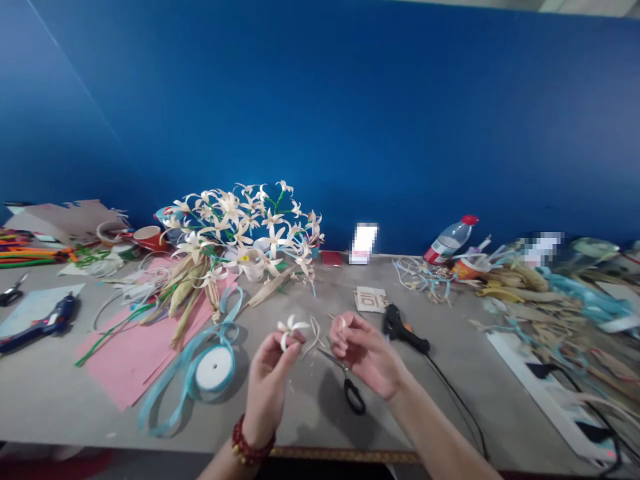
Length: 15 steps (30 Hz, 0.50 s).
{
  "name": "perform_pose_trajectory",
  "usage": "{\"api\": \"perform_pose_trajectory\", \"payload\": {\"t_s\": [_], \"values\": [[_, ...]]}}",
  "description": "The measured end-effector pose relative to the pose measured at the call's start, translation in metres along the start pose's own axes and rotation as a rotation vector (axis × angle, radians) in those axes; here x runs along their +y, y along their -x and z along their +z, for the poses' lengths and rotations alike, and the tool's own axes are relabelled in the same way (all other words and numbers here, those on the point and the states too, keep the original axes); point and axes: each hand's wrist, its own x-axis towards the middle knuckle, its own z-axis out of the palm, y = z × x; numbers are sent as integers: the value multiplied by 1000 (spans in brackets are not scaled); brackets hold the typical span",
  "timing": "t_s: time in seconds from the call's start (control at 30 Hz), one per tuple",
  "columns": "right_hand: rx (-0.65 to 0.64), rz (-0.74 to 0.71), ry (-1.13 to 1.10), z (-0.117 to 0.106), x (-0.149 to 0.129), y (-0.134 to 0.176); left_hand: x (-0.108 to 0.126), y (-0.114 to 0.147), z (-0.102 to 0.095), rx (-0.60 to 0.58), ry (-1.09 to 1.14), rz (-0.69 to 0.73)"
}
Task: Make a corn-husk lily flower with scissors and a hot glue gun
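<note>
Pinched between the thumb and fingers of my left hand (267, 373) is a small white flower (291, 327) with curled petals. My right hand (369, 355), a little to its right, is closed at the fingertips around something small and pale that I cannot make out. Thin pale strips (315, 331) lie on the table between the hands. Scissors (354, 398) with black handles rest partly under my right hand. Behind my left hand stands a large bunch of similar white flowers (274, 223) on green stems. A black glue gun (406, 333) lies just right of my right hand.
Blue ribbon on a white spool (215, 370) and pink paper (117, 363) lie to the left, near a blue glue gun (50, 321). A tilted bottle (453, 239) stands at the back right. A power strip (543, 393) and dried husks (525, 285) occupy the right side.
</note>
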Motion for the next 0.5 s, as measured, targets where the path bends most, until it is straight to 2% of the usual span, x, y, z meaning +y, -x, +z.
{"api": "perform_pose_trajectory", "payload": {"t_s": [0.07,0.17,0.3,0.5], "values": [[44,-4,-119,9,11,11,-3,2,24,-84,93,-20],[111,1,-178,15,23,20,-3,6,41,-149,158,-44],[194,-43,-144,15,33,22,-4,10,41,-130,172,-27],[206,-103,-55,20,39,24,-5,13,40,-85,170,-16]]}}
